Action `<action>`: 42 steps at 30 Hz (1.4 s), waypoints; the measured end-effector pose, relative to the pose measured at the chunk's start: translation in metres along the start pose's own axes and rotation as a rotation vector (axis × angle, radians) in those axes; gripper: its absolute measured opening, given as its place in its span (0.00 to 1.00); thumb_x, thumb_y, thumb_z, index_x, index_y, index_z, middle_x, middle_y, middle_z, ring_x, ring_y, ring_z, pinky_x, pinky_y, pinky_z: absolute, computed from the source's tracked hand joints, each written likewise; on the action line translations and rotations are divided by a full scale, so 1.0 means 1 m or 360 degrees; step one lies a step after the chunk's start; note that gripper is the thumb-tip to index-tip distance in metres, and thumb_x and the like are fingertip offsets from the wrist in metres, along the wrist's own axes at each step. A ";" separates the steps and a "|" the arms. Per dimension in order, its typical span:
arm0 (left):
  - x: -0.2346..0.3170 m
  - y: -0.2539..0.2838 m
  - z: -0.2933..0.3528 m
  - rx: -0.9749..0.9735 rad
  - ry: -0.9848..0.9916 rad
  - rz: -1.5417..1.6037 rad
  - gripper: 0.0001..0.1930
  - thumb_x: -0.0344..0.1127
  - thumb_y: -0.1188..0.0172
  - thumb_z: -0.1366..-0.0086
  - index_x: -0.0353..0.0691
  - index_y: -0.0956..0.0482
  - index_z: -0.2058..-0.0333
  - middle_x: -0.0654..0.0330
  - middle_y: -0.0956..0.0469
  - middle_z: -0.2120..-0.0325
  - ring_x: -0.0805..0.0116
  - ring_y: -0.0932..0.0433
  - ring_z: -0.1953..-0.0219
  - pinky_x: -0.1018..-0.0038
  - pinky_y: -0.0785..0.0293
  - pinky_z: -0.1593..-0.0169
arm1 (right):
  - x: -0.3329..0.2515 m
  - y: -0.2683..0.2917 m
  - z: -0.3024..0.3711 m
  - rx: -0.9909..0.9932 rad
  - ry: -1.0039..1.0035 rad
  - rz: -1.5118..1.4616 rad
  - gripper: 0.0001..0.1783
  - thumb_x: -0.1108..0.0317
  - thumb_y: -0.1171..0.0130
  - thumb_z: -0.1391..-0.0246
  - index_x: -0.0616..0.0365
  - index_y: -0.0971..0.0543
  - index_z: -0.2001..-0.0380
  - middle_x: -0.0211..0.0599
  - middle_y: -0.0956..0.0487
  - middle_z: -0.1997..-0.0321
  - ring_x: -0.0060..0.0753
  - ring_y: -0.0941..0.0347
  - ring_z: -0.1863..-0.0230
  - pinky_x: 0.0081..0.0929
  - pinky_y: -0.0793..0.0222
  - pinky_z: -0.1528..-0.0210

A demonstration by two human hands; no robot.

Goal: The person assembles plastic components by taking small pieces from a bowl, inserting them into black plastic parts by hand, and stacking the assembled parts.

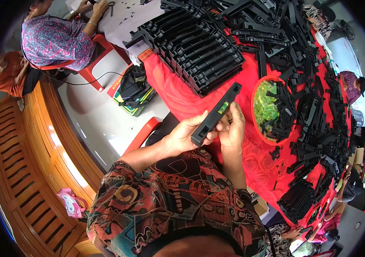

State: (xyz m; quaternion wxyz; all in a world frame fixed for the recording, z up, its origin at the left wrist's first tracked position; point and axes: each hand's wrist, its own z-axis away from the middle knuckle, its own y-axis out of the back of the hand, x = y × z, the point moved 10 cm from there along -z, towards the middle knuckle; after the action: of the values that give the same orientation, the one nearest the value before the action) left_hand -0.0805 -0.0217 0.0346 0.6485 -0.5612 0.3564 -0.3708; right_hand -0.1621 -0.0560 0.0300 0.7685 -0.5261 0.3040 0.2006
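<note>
Between my two hands is a black spirit level (210,122), held tilted, its far end pointing up and to the right. A yellow-green bubble vial (223,107) shows in its upper side. My left hand (187,132) grips the lower half, thumb along the edge. My right hand (233,126) pinches the other side by the vial, its fingers partly hidden behind the level. Just right of my hands stands an orange-rimmed bowl (256,124), holding clear green vials (265,107) and small black pieces (284,109).
A stack of black level bodies (191,47) stands on the red cloth (169,85) ahead. Loose black bodies (315,115) lie heaped to the right. At the far left a person (56,40) sits on a red chair; a wooden bench (24,171) runs along the left.
</note>
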 end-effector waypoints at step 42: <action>0.051 -0.004 0.008 -0.0403 -0.0216 -0.1294 0.17 0.39 0.40 0.43 0.33 0.25 0.60 0.62 0.23 0.69 0.75 0.26 0.67 0.79 0.30 0.62 | -0.031 -0.060 0.043 -0.0646 0.0689 0.0681 0.13 0.69 0.51 0.42 0.69 0.30 0.59 0.27 0.34 0.79 0.12 0.47 0.85 0.13 0.53 0.83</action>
State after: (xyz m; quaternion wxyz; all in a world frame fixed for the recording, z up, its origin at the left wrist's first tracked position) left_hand -0.0497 -0.0637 0.0371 0.3975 -0.7543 0.1056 -0.5118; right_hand -0.1365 -0.0381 0.1036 0.5069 -0.6228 0.5166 0.2971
